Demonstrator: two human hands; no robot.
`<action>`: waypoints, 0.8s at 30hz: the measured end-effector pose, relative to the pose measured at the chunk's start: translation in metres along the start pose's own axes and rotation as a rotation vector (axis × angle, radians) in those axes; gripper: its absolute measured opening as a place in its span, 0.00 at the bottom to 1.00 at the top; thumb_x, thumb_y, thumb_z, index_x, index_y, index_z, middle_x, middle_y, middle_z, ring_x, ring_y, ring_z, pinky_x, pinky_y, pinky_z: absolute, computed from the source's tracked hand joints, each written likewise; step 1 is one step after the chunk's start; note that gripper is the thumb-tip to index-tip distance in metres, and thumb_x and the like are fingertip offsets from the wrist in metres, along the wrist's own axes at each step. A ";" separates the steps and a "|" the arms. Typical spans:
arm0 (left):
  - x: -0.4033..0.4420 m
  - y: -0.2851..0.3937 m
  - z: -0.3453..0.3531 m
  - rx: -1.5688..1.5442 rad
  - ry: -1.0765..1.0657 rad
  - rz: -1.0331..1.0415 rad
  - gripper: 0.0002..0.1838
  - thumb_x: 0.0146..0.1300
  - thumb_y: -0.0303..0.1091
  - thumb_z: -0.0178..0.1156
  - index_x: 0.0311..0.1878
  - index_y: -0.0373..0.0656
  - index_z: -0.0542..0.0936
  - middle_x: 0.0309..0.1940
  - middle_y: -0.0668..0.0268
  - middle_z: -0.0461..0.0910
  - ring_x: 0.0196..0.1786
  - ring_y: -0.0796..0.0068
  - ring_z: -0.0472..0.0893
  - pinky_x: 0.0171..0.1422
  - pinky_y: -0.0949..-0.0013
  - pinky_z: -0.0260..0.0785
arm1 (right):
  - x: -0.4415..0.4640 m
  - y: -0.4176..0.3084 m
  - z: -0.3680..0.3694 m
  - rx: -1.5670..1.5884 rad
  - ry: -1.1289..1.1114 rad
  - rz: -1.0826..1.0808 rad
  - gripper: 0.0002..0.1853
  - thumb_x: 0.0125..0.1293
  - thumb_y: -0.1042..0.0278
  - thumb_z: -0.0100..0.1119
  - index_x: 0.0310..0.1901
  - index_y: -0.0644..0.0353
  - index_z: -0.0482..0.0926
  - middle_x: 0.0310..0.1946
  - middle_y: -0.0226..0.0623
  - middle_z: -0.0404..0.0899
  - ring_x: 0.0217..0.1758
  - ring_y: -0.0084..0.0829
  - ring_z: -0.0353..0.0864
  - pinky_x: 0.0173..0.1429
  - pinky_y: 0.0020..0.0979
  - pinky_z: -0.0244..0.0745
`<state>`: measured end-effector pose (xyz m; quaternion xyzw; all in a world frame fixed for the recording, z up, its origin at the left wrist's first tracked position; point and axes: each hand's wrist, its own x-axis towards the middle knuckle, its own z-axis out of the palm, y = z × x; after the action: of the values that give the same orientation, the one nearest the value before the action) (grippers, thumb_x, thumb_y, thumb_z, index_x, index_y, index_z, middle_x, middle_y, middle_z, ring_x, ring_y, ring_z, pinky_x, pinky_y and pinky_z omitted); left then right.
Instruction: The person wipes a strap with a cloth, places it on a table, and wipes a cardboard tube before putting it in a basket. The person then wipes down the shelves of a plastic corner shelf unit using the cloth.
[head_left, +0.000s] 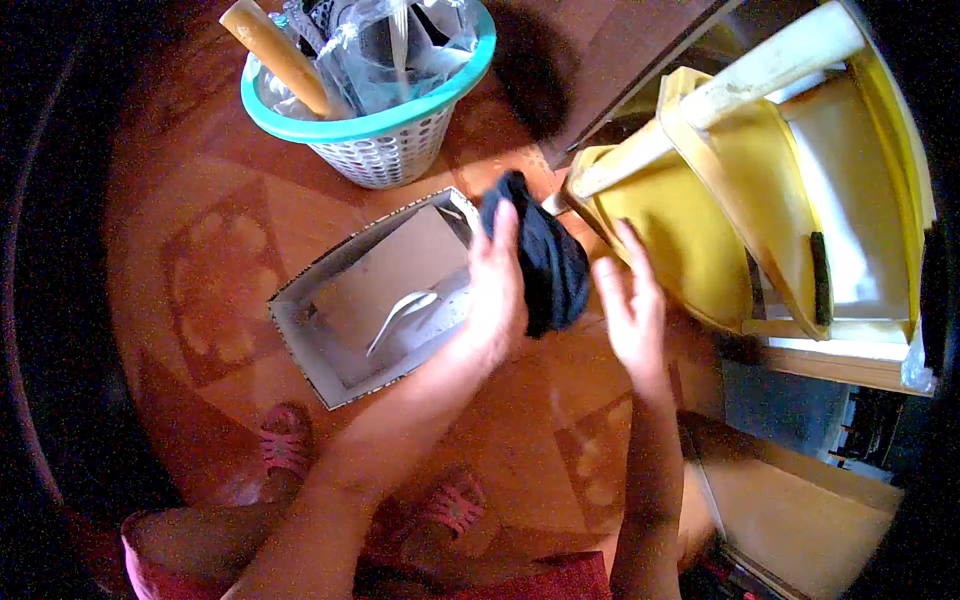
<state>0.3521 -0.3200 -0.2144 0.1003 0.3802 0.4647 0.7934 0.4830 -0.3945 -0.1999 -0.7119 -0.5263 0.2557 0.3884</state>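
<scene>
My left hand [497, 285] is at the right end of an open box [340, 370], its palm and fingers against a bundle of black cloth [550, 262]. The cloth hangs over the floor just right of the box. My right hand [632, 305] is a little right of the cloth, apart from it, with its fingers spread and nothing in them. Inside the box lie a brown cardboard piece [385, 265] and a thin white curved item [400, 315]. My left thumb and some fingers are partly hidden or blurred.
A white basket with a turquoise rim [385, 125] holds plastic bags and a wooden rod [275, 55]. Yellow chairs [690, 220] lie at the right. A cardboard box [800, 510] stands lower right. My sandalled feet [455, 505] are below on the tiled floor.
</scene>
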 end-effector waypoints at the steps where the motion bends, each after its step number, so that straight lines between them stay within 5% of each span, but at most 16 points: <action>1: 0.016 0.006 -0.001 0.164 0.050 0.172 0.18 0.66 0.41 0.47 0.55 0.42 0.66 0.43 0.63 0.72 0.47 0.71 0.71 0.53 0.69 0.64 | 0.003 0.001 -0.004 -0.097 0.033 0.060 0.27 0.62 0.64 0.52 0.61 0.64 0.59 0.60 0.54 0.59 0.65 0.46 0.58 0.67 0.38 0.52; 4: 0.077 0.017 0.013 0.740 0.069 0.595 0.20 0.61 0.39 0.53 0.53 0.38 0.66 0.39 0.54 0.75 0.41 0.63 0.75 0.49 0.65 0.66 | 0.014 0.023 0.008 -0.455 0.051 -0.010 0.31 0.60 0.71 0.49 0.64 0.62 0.52 0.63 0.55 0.54 0.66 0.53 0.53 0.68 0.43 0.49; 6: 0.116 0.000 0.018 0.823 -0.040 0.477 0.15 0.55 0.33 0.59 0.46 0.40 0.74 0.41 0.54 0.76 0.43 0.61 0.76 0.49 0.65 0.66 | 0.024 0.022 0.019 -0.600 0.030 -0.095 0.35 0.54 0.78 0.46 0.65 0.61 0.49 0.65 0.52 0.50 0.67 0.55 0.47 0.70 0.45 0.43; 8: 0.140 -0.022 0.016 1.115 -0.229 0.537 0.11 0.55 0.31 0.60 0.43 0.43 0.77 0.35 0.61 0.79 0.39 0.70 0.77 0.47 0.69 0.68 | 0.032 0.032 0.029 -0.607 0.012 -0.146 0.35 0.53 0.78 0.45 0.66 0.62 0.49 0.64 0.50 0.51 0.67 0.52 0.49 0.70 0.44 0.42; 10: 0.147 -0.033 0.015 1.153 -0.268 0.483 0.11 0.52 0.32 0.61 0.41 0.49 0.79 0.42 0.55 0.77 0.47 0.57 0.76 0.52 0.64 0.67 | 0.033 0.042 0.037 -0.795 0.009 -0.110 0.36 0.53 0.74 0.44 0.66 0.64 0.48 0.65 0.46 0.51 0.68 0.46 0.49 0.69 0.44 0.39; 14: 0.147 -0.027 0.001 1.240 -0.313 0.403 0.12 0.50 0.33 0.62 0.41 0.49 0.81 0.40 0.55 0.78 0.45 0.59 0.77 0.51 0.64 0.68 | 0.031 0.047 0.044 -0.820 0.128 -0.119 0.37 0.49 0.72 0.47 0.65 0.61 0.53 0.64 0.40 0.55 0.66 0.43 0.53 0.68 0.45 0.42; 15: 0.148 -0.026 -0.009 1.234 -0.404 0.668 0.13 0.48 0.33 0.63 0.40 0.49 0.81 0.37 0.55 0.79 0.42 0.59 0.79 0.48 0.65 0.70 | 0.032 0.046 0.044 -0.829 0.134 -0.117 0.37 0.48 0.72 0.47 0.65 0.61 0.52 0.65 0.40 0.54 0.66 0.43 0.53 0.68 0.45 0.42; 16: 0.150 -0.029 -0.014 1.234 -0.406 0.668 0.13 0.48 0.33 0.63 0.40 0.49 0.81 0.37 0.55 0.79 0.42 0.59 0.79 0.48 0.65 0.70 | 0.033 0.045 0.045 -0.830 0.135 -0.115 0.37 0.48 0.72 0.47 0.65 0.61 0.52 0.65 0.40 0.54 0.66 0.43 0.53 0.68 0.45 0.42; 18: 0.147 -0.035 -0.020 1.217 -0.348 0.502 0.13 0.47 0.32 0.64 0.39 0.49 0.82 0.33 0.56 0.80 0.39 0.59 0.80 0.46 0.65 0.71 | 0.033 0.044 0.044 -0.836 0.118 -0.103 0.38 0.48 0.72 0.48 0.65 0.61 0.52 0.65 0.40 0.53 0.66 0.44 0.52 0.68 0.45 0.43; 24: 0.152 -0.027 0.022 1.225 -0.134 0.551 0.11 0.45 0.31 0.64 0.35 0.51 0.83 0.34 0.58 0.80 0.39 0.58 0.79 0.44 0.63 0.71 | 0.036 0.041 0.039 -0.863 0.041 -0.092 0.38 0.50 0.72 0.48 0.65 0.64 0.48 0.65 0.45 0.52 0.67 0.44 0.50 0.68 0.44 0.41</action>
<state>0.4276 -0.2071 -0.2905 0.6539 0.4855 0.3435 0.4677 0.4870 -0.3550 -0.2546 -0.7898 -0.6082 -0.0196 0.0766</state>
